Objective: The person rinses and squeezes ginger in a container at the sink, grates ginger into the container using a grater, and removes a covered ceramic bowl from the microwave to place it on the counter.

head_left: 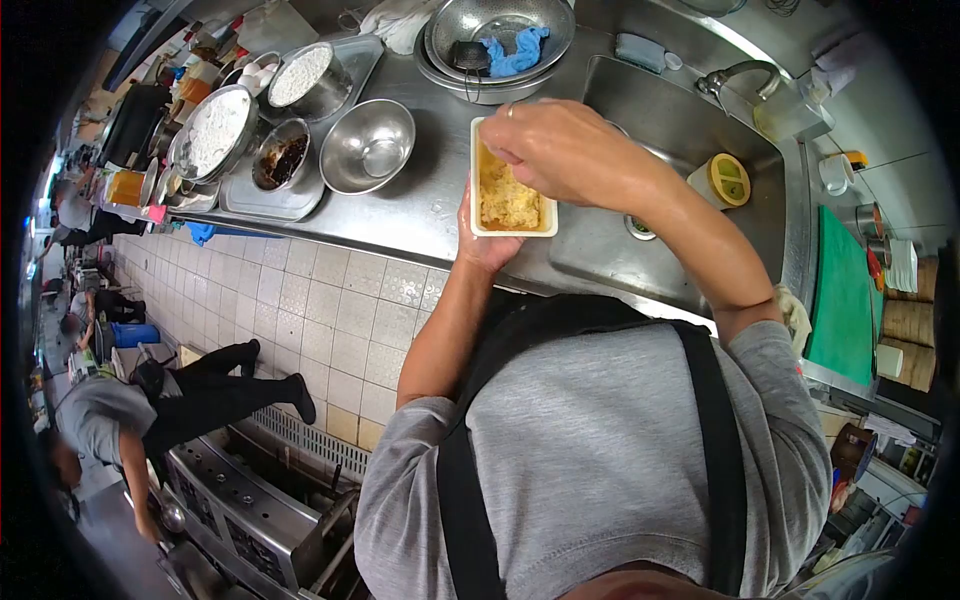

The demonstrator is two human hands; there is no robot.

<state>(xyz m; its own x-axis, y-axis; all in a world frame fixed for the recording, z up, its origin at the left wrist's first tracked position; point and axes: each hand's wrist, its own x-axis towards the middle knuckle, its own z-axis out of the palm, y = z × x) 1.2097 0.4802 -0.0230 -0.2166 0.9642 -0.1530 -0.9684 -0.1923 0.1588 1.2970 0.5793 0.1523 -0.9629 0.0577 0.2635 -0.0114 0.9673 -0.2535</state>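
My left hand (482, 243) grips a white rectangular plastic container (516, 234) from its left side and underneath, over the counter's edge beside the sink. Inside lies a yellow, finely chopped food (507, 207) that looks wet; its kind is unclear. My right hand (552, 148), with a ring on one finger, is above the far end of the container. Its fingers are curled together, and whatever they hold, if anything, is hidden. To the left of the container sits a steel bowl (368, 147) with nothing in it.
Beyond my hands stand stacked steel colanders (500, 30) with a blue cloth. Bowls of white powder (215, 130) and a dark sauce (281, 160) sit at left. The sink (690, 110) holds a yellow-rimmed tub (722, 182). A co-worker (130, 410) stands at a stove lower left.
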